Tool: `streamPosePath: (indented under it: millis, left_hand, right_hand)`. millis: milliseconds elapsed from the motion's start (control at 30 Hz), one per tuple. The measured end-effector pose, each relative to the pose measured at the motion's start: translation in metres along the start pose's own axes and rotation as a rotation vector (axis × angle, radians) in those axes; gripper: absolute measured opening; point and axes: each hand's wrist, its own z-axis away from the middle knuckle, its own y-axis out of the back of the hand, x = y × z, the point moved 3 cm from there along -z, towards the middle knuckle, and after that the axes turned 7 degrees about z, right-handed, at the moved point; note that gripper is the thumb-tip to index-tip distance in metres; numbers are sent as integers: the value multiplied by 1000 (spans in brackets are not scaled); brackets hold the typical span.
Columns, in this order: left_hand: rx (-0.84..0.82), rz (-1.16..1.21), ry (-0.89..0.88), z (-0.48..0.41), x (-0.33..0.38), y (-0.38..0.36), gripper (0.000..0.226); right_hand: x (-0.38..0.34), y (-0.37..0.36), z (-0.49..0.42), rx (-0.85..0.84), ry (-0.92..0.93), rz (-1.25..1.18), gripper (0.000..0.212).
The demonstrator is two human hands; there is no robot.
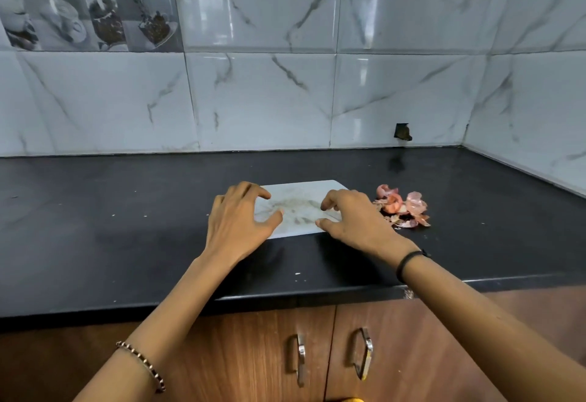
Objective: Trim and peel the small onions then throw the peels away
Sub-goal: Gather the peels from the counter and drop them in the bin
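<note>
glossy marbled tiles [260, 100], matt black counter [126, 227]

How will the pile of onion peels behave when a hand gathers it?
The onion peels look thin and curled, so probably very light and brittle. They lie as loose flakes on the countertop, so small bits may scatter or stay behind.

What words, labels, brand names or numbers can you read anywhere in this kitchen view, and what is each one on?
None: no readable text shows in this view.
The cutting board bears only stains, no print.
The picture tiles on the wall show cups and food, with no lettering to make out.
</note>
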Motion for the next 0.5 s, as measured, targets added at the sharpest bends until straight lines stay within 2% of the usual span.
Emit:
streamPosePath:
  millis: [167, 267, 500]
  left_hand:
    - [-70, 60, 0, -2, 37, -25, 25]
    - [-131, 73, 0, -5, 47, -38, 20]
    - [-230, 147, 69, -12, 53, -57, 15]
  right_hand:
    - [37, 21, 32, 55, -63, 88, 33]
    - [54, 28, 46, 37, -106, 65, 25]
    - [49, 27, 47, 26, -32, -49, 12]
